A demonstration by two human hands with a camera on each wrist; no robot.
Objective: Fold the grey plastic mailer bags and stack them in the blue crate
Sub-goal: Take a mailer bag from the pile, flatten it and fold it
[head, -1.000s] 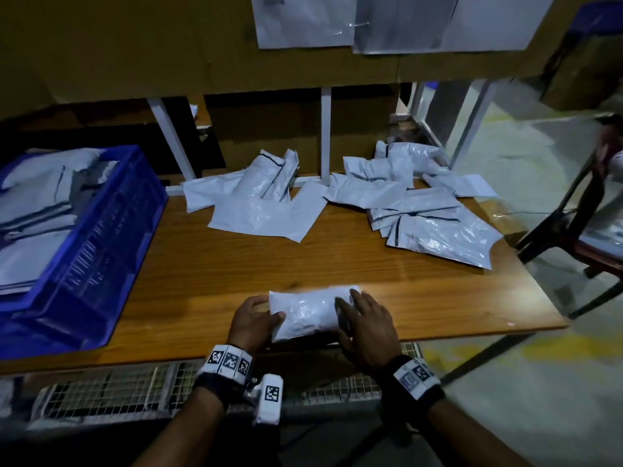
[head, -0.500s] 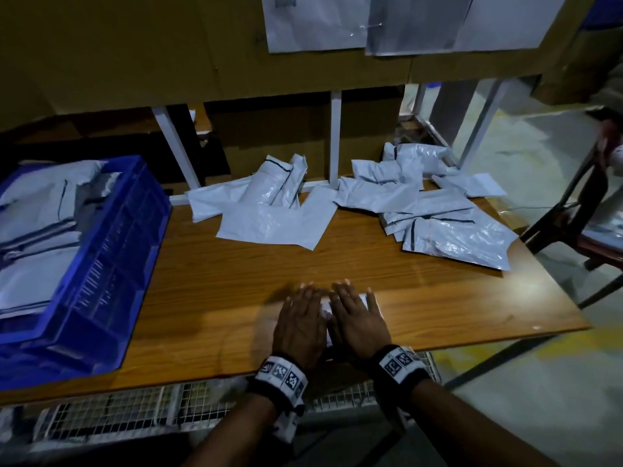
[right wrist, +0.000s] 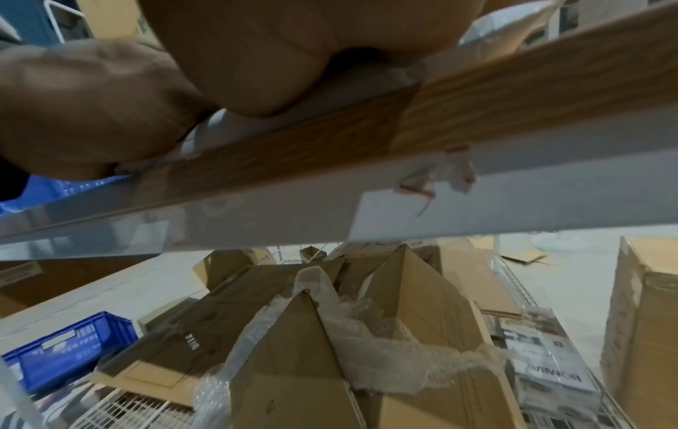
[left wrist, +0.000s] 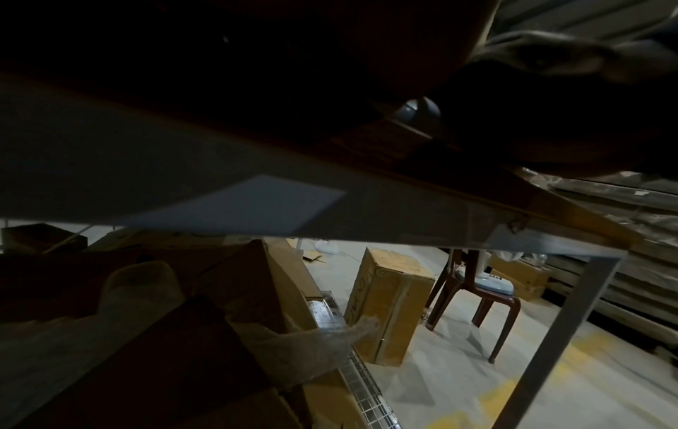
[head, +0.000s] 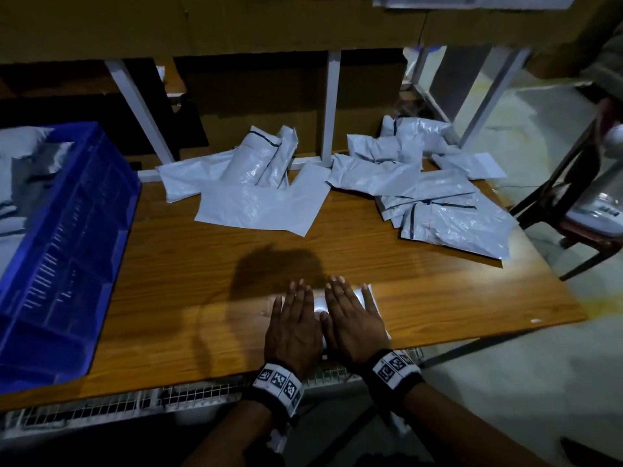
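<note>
We see two bare forearms, no sleeves. Left hand (head: pixel 292 326) and right hand (head: pixel 354 323) bare, no gloves, no rings visible. Each wrist wears black band; left wristband (head: pixel 278 385) and right wristband (head: pixel 392 367) both carry white panel printed with square black-and-white coded markers, several side by side. We note pale, short fingernails (head: pixel 301 281). Right wrist view shows only underside of the hand, close and blurred; left wrist view too dark to add detail.
</note>
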